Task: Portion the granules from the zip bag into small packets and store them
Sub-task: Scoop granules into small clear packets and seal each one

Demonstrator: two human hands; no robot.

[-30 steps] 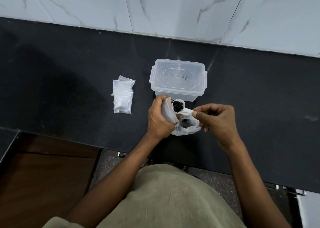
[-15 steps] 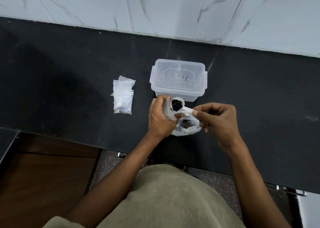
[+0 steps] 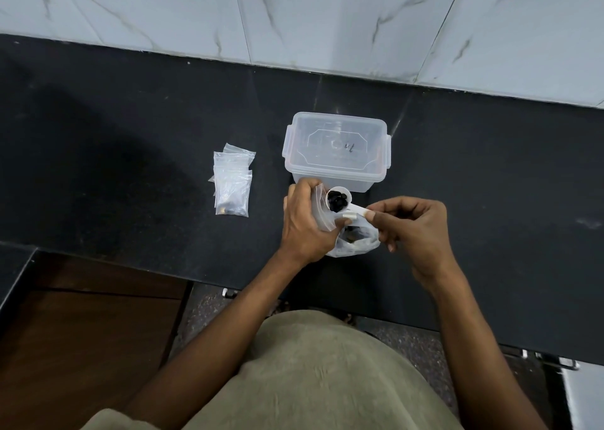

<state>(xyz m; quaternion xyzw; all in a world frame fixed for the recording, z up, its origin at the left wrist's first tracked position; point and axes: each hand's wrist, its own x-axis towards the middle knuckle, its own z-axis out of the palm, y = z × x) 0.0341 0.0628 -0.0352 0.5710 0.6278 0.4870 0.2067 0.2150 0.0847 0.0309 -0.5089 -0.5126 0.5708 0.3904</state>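
Head view: left hand (image 3: 305,222) pinches limp small packet (image 3: 322,212) open; right hand (image 3: 413,230) pinches scoop (image 3: 340,201) handle, loose dark granules (image 3: 337,200) poised beside the packet mouth. Zip bag (image 3: 354,245) slumps beneath both hands. Light, spill-prone; likely best gripped at packet rim.

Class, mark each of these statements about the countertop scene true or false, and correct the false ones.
1. The white scoop holds dark granules. True.
2. The clear container has no lid on. False: its lid is on.
3. The right hand pinches the scoop's handle. True.
4. The pile of small packets lies right of the container. False: it lies left.
5. The left hand rests flat on the counter. False: it holds a small packet.
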